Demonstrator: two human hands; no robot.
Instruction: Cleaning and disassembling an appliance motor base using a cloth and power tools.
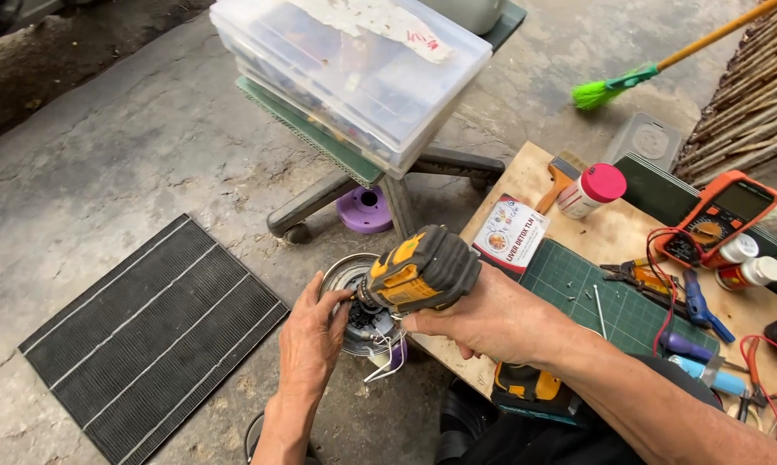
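Head view: A yellow and black drill (418, 271) is held in the right hand (492, 323), with the grip closed tight around its handle. The drill is seen just left of the wooden counter (578, 232), above the floor. Its tip is pointed to 9 o'clock, into a round metal part (349, 301). The left hand (311, 340) is laid on that round part at 8 o'clock from the drill, and its grip is closed on the part's rim and middle.

The drill is judged to be heavy and hard, with a rubbery skin that should not slip. It is best held by the handle, as it is now. The round part looks stiff and made of metal, maybe with sharp edges, so it is best held by the rim.

The drill's tip is hidden by the left hand's fingers. What sits inside the round part is dark and hard to make out. The bottom of the round part is covered by the drill and some wires (380, 357). The drill's battery (526, 383) is partly hidden under the right arm.
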